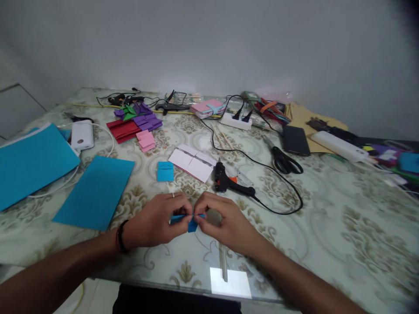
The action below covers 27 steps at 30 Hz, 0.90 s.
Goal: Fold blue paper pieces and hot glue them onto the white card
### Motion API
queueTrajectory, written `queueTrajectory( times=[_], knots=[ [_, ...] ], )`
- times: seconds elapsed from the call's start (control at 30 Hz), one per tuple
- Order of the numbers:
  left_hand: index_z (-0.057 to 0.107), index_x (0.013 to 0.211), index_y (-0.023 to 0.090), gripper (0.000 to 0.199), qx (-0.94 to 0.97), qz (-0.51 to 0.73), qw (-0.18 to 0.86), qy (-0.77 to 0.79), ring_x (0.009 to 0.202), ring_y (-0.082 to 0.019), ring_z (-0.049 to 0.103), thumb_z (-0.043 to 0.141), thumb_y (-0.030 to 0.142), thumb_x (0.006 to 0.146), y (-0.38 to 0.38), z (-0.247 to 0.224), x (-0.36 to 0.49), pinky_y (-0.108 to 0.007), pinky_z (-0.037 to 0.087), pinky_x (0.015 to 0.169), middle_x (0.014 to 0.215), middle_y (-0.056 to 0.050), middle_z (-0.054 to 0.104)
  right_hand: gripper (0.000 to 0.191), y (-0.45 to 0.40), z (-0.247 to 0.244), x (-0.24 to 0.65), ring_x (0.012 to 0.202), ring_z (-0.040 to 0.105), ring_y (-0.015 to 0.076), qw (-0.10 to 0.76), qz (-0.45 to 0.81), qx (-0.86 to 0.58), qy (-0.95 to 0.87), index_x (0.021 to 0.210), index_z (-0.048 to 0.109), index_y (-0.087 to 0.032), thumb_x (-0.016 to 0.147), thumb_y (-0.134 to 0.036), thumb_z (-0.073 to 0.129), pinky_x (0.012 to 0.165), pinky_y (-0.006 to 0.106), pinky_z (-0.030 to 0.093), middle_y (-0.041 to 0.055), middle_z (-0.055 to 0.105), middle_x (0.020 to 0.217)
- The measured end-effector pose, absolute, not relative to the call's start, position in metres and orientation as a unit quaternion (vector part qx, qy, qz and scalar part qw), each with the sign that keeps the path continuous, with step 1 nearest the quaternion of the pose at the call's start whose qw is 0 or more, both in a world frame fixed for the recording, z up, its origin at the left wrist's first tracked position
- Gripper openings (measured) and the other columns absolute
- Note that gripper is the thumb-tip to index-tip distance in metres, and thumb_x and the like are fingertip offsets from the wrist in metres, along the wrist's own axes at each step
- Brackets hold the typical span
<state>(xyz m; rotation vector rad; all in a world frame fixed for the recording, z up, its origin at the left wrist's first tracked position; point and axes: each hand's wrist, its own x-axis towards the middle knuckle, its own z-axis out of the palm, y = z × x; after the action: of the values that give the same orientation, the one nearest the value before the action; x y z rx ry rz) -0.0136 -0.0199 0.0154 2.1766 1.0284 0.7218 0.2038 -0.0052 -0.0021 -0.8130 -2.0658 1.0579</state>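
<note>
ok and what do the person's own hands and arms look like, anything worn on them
The left hand wears a slim silver-coloured ring, with a dark wristband at its wrist. The right hand shows no jewellery. No sleeves or gloves are visible.

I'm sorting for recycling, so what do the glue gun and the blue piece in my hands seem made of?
Glue gun: probably hard plastic, slightly shiny, judging by its molded black body. Blue piece: likely matte paper or card, given its thin edge.
</note>
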Motion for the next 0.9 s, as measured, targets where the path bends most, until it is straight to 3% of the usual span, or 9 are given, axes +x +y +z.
queueTrajectory(
  times=[0.9],
  knots=[
    [0.059,0.085,0.02,0.007,0.82,0.295,0.301,0.388,0.07,-0.012,0.058,0.061,0.014,0.09,-0.0191,0.017,-0.0149,-0.024,0.044,0.066,0.077,0.002,0.063,0.013,-0.0053,0.0045,0.2054,0.07,0.058,0.0143,0.336,0.384,-0.331,-0.794,0.08,0.06,-0.022,0.087,-0.013,0.065,0.066,0.026,0.045,-0.0014,0.06,0.075]
  ],
)
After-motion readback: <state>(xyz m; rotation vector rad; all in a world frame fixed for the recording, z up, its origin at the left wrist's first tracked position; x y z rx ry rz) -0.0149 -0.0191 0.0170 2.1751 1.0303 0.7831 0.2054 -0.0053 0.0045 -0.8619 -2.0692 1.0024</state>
